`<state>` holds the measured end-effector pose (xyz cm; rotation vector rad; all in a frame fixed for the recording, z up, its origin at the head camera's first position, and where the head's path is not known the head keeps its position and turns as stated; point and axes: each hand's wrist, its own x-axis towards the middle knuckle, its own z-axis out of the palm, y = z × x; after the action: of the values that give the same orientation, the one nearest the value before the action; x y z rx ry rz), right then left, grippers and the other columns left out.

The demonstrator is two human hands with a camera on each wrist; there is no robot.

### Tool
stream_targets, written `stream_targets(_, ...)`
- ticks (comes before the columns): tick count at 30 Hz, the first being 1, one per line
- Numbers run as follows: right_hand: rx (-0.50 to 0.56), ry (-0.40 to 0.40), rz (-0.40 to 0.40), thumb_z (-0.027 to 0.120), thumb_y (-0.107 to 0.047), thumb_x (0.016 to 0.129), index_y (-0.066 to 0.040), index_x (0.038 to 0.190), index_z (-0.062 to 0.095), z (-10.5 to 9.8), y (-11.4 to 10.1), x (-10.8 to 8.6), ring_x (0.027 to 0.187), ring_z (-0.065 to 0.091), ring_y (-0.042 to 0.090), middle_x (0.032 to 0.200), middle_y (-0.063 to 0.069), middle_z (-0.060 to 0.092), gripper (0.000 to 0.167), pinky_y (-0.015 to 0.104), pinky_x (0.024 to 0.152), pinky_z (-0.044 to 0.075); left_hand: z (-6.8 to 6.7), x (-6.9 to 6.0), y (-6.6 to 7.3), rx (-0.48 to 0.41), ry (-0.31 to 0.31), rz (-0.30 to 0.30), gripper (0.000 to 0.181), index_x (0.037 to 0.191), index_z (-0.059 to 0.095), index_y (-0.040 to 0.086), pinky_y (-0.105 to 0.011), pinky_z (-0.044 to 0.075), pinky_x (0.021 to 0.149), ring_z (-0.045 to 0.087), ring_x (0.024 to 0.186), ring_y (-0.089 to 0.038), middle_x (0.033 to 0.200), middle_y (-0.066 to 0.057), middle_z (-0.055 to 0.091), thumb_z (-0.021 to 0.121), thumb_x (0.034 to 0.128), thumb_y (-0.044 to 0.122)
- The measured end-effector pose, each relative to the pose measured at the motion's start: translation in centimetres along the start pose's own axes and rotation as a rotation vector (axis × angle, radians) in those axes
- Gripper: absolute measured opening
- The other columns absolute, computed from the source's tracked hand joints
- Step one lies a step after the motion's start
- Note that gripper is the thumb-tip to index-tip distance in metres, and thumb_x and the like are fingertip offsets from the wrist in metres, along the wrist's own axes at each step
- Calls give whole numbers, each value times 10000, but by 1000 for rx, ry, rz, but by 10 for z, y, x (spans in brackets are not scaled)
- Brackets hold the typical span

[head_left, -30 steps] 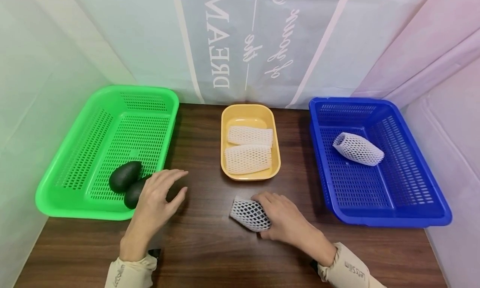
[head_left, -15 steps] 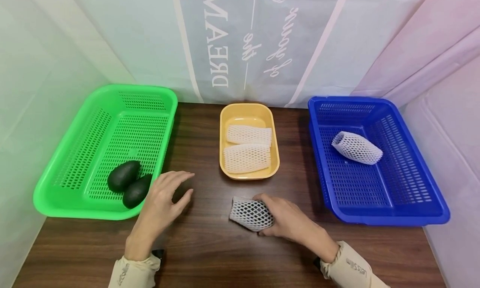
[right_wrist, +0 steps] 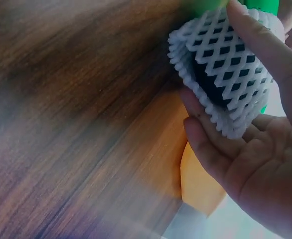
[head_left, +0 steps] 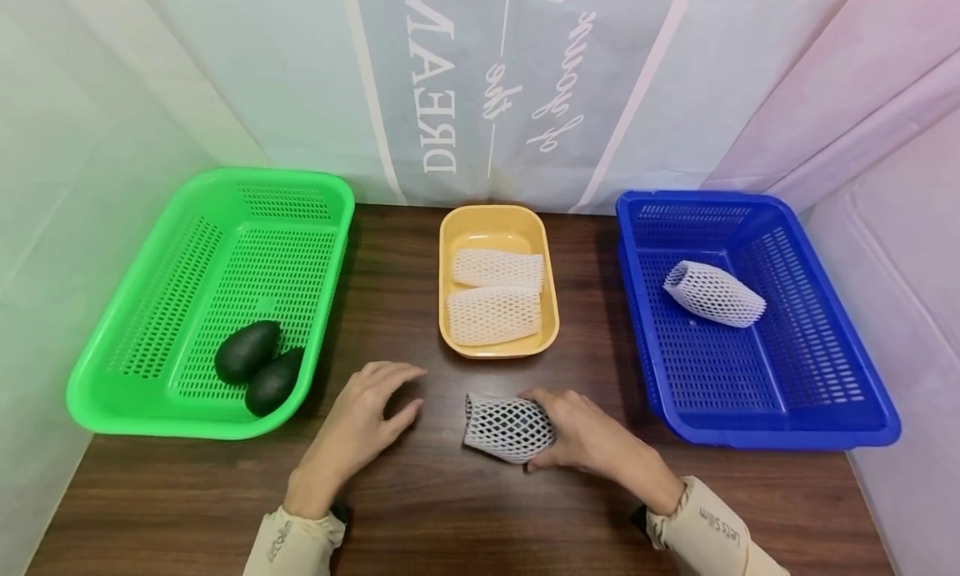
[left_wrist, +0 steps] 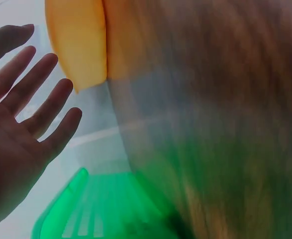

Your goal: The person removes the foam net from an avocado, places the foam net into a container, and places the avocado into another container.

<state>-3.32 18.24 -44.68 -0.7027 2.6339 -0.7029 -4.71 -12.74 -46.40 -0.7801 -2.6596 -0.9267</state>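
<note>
My right hand (head_left: pixel 581 436) grips a dark avocado (right_wrist: pixel 210 82) that sits inside a white foam net sleeve (head_left: pixel 506 428), just above or on the table in front of the yellow tray. In the right wrist view the thumb lies over the net and the fingers pass under it; dark skin shows through the mesh. My left hand (head_left: pixel 360 422) is to the left of the sleeve, apart from it, with nothing in it. Its fingers (left_wrist: pixel 39 82) are spread in the left wrist view. Two dark avocados (head_left: pixel 247 353) lie in the green basket (head_left: pixel 97 388).
A yellow tray (head_left: pixel 498 217) at the back middle holds flat foam net sleeves (head_left: pixel 495 316). To the right, a blue basket (head_left: pixel 780 437) contains one netted item (head_left: pixel 715 294). A printed curtain (head_left: pixel 487 84) hangs behind the brown table (head_left: pixel 405 518).
My left hand has moved right, away from the green basket and toward the netted avocado. The right hand has shifted slightly right, still holding it.
</note>
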Motion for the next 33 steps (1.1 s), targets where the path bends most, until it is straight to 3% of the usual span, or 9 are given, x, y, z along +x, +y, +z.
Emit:
stream_targets(5, 26, -24, -17, 951, -319, 591, -46, 1229, 627, -3, 4, 1, 918, 679, 116, 1052, 35, 730, 766, 310, 798, 574, 10, 1, 9, -16, -76, -1, 276, 1059, 735, 133, -416, 519, 891, 645, 1046, -191, 1067, 8, 735, 824, 801, 168)
stream_targets(9, 34, -40, -24, 949, -314, 595, -49, 1223, 637, -4, 6, 1, 934, 685, 117, 1060, 34, 734, 750, 313, 809, 577, 18, 1, 16, -44, -105, 35, 238, 1013, 749, 154, -384, 527, 873, 649, 1007, -147, 1022, 42, 742, 833, 791, 171)
stream_targets(20, 4, -38, -46, 937, -289, 623, -36, 1217, 653, -3, 8, 1, 938, 696, 121, 1059, 37, 742, 705, 319, 811, 580, 31, 0, 24, -117, -175, 34, 227, 1046, 737, 176, -387, 524, 907, 644, 1042, -128, 1073, 56, 734, 805, 831, 201)
stream_targets(28, -34, -9, -60, 924, -291, 644, -59, 1207, 667, 1, 8, 1, 918, 709, 131, 1038, 29, 752, 661, 326, 786, 581, 36, 2, 27, -142, -213, 38, 335, 1143, 714, 178, -385, 522, 941, 641, 1060, -123, 1144, 44, 727, 808, 826, 232)
stream_targets(33, -55, 9, -78, 916, -275, 655, -72, 1205, 674, 3, 8, 2, 903, 714, 131, 1022, 20, 755, 634, 327, 771, 585, 38, 3, 29, -128, -270, 14, 434, 1215, 684, 158, -393, 515, 953, 633, 1081, -132, 1188, 19, 714, 815, 809, 237)
